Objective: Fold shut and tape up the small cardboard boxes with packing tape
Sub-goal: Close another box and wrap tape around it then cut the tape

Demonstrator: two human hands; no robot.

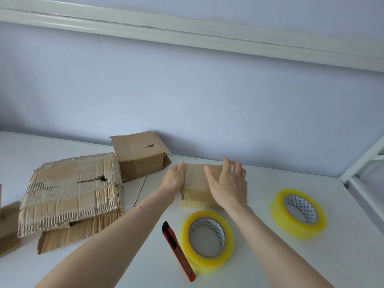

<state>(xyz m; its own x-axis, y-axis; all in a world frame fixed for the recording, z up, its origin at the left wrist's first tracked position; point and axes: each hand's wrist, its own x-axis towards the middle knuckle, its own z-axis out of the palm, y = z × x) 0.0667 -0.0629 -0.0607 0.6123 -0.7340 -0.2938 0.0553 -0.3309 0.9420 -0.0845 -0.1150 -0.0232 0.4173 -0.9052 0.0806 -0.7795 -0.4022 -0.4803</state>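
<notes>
Head view shows two bare hands on a small brown box point(194, 185) that sits on the white table point(270, 256), close to the pale blue wall point(187, 90). The left hand point(174, 179) lies flat against the left side of the box, with its fingers straight and close together. The right hand point(228, 183) rests on the top of the box, toward its right side, with fingers spread out and loose. It is a bit blurry. Neither hand curls around anything. The top of the box looks closed and flat. Just in front of the box, nearer the person, lies a roll of yellow tape point(207, 239), flat on the table. Beside that roll, on its left, lies a red and black knife point(178, 251) with its black tip pointing away from the person. A second roll of yellow tape point(299, 214) lies to the right of the box, well apart from the first roll. Behind the left hand, near the wall, stands another brown box point(139, 154) with a small tear on its top and a flap sticking out on its right side. To the left of it lies a big torn piece of cardboard point(70, 192), ripped so its wavy inside shows, with a hole in it. It lies on top of more torn cardboard. At the far left edge there is one more bit of brown cardboard point(8, 225), only partly in view.
</notes>
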